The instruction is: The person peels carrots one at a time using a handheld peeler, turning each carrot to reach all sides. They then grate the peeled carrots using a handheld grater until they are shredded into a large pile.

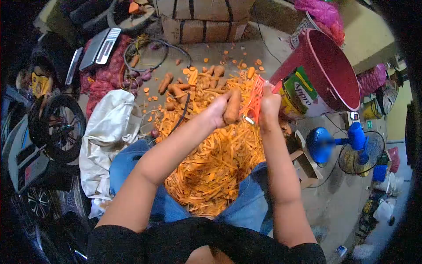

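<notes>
Hands: two, both the person's own, raised over the lap.
- Left hand [216,111]: closed around one carrot [233,107], fingers wrapped over its left side. The carrot stands nearly upright.
- Right hand [269,105]: closed on one orange-red peeler [254,100], thumb on top.

The carrot sits between the two hands. It is held in the left and lies just left of the right hand. The peeler's frame lies against the carrot's right flank.

Counts:
- Carrot in hand: one.
- Peelers: one.
- Heap of orange peelings [220,163]: one. It is spread on the floor [334,198] between the knees, directly below both hands.
- Loose carrots [176,90]: a cluster at the far edge of the heap, beyond the hands. There are roughly eight or more, but the exact number cannot be told.
- Cut carrot ends: many, scattered past the cluster.

Surroundings:
- One red bucket [334,70], tipped on its side, right of the right hand.
- One green-printed carton [299,90] beside the bucket.
- One blue fan [360,154] on the floor at far right.
- One white sack [107,132], crumpled by the left knee.
- Two strapped cardboard boxes [202,20], stacked at the top.
- One weighing scale [100,47] at upper left.
</notes>
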`<action>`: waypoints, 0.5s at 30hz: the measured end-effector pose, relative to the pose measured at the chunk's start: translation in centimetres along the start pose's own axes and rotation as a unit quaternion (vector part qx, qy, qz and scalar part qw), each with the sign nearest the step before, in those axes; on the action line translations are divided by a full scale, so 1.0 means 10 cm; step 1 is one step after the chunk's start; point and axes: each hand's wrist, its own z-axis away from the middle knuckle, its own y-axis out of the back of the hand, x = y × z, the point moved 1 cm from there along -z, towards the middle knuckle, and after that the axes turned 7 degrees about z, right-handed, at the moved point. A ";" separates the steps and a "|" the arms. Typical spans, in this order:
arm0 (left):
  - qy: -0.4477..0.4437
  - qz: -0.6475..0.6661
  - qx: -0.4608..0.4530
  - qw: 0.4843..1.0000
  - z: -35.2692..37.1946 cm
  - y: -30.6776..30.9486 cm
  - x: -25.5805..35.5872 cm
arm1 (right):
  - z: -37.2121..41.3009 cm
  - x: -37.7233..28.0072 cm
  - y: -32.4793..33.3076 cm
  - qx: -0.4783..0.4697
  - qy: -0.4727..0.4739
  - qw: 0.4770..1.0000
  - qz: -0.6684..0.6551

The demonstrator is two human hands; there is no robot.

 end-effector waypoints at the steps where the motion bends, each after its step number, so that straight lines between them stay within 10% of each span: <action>1: -0.009 -0.008 -0.001 1.000 0.11 -0.03 -0.04 | 0.08 -0.05 -0.04 -0.004 0.001 1.000 0.021; 9: -0.049 -0.013 0.038 0.998 0.89 0.02 -0.29 | 0.73 -0.19 -0.33 -0.043 0.048 0.997 0.036; 12: -0.030 -0.121 -0.003 0.992 0.97 0.10 -0.37 | 0.54 0.00 -0.28 0.028 0.219 0.975 0.031; 15: -0.021 -0.200 0.005 0.980 0.99 0.08 -0.44 | 0.02 -0.08 0.14 0.150 0.066 0.982 0.099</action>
